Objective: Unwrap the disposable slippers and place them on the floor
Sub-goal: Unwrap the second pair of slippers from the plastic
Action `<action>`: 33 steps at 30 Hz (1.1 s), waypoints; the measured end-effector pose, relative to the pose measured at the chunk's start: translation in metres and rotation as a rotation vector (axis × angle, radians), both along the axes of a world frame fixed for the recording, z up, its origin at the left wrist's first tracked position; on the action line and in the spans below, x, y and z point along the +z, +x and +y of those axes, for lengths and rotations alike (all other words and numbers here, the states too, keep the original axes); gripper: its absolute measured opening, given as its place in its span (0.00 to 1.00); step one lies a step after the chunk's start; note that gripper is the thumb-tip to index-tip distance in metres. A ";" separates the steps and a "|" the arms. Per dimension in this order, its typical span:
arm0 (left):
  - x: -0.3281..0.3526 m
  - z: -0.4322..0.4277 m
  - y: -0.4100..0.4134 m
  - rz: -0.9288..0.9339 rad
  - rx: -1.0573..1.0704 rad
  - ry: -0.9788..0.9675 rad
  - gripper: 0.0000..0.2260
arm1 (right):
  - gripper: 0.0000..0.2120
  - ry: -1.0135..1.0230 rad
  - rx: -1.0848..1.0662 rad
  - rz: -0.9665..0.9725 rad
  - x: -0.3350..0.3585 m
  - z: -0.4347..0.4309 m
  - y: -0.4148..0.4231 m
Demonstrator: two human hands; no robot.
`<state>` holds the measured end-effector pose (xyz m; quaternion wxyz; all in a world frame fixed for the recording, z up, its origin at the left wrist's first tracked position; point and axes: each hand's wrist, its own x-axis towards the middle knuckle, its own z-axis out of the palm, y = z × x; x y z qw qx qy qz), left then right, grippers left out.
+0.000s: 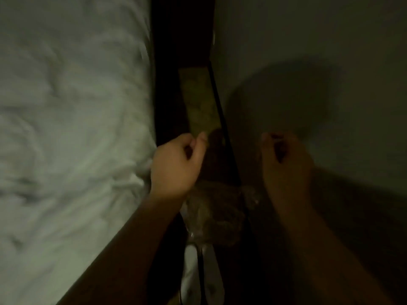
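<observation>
My left hand (176,164) and my right hand (284,164) are level with each other over the dark gap between bed and wall. Each has thumb and fingers pinched together. A crumpled clear plastic wrapper (218,214) hangs below and between them, and it seems to be held by its upper edges, though dim light and blur hide the contact. The white disposable slippers (193,269) lie side by side below the wrapper at the bottom of the view. I cannot tell whether their upper ends are still inside the plastic.
A bed with rumpled white bedding (66,128) fills the left side. A plain wall (330,62) closes the right. Between them runs a narrow strip of patterned floor (198,100) beside the dark bed frame (167,84).
</observation>
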<state>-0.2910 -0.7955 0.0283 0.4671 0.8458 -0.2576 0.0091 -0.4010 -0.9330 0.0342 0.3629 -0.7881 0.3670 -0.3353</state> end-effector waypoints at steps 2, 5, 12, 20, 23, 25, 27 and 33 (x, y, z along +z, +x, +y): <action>0.093 0.009 0.013 -0.038 -0.056 -0.110 0.21 | 0.09 0.069 0.051 -0.153 0.087 0.004 0.011; 0.226 0.032 0.020 -0.141 -0.118 -0.198 0.22 | 0.13 0.138 0.192 -0.350 0.216 0.021 0.015; 0.468 0.115 -0.002 -0.380 -0.121 -0.361 0.24 | 0.07 -0.016 0.464 -0.542 0.452 0.095 -0.013; 0.607 0.220 -0.056 -0.648 0.072 -0.433 0.21 | 0.05 -0.078 0.752 -0.715 0.587 0.180 -0.040; 0.622 0.254 -0.067 -0.695 0.135 -0.470 0.21 | 0.07 -0.216 0.839 -0.588 0.598 0.207 -0.045; 0.625 0.273 -0.070 -0.687 0.146 -0.509 0.21 | 0.10 -0.303 0.865 -0.510 0.596 0.229 -0.045; 0.626 0.290 -0.069 -0.677 0.143 -0.537 0.20 | 0.11 -0.366 0.870 -0.473 0.594 0.250 -0.043; 0.638 0.359 -0.050 -0.659 0.109 -0.679 0.20 | 0.19 -0.567 0.921 -0.353 0.601 0.320 -0.025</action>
